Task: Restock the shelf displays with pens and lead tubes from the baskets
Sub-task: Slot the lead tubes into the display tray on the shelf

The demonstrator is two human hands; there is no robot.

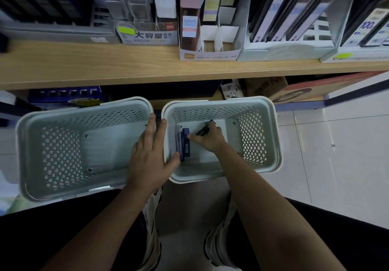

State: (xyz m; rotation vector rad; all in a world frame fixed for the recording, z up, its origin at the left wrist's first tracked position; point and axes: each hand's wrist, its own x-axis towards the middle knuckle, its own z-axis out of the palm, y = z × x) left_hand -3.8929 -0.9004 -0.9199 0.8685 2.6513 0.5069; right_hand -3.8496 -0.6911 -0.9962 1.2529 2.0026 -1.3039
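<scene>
Two plastic baskets with holes are seen on the floor under a wooden shelf.

The left basket (61,151) is pale, boxy and full of small round holes. The left hand (150,155) is laid flat with straight fingers over the two rims where the baskets meet, and nothing is gripped by it. In the right basket (256,142), flat dark blue lead tubes (183,144) are stood by its left wall. A thin black pen (203,131) is held by the curled fingers of the right hand (208,138), low inside this basket. Above, smooth card display boxes (208,45) are lined up on the light wooden shelf (105,64).
</scene>
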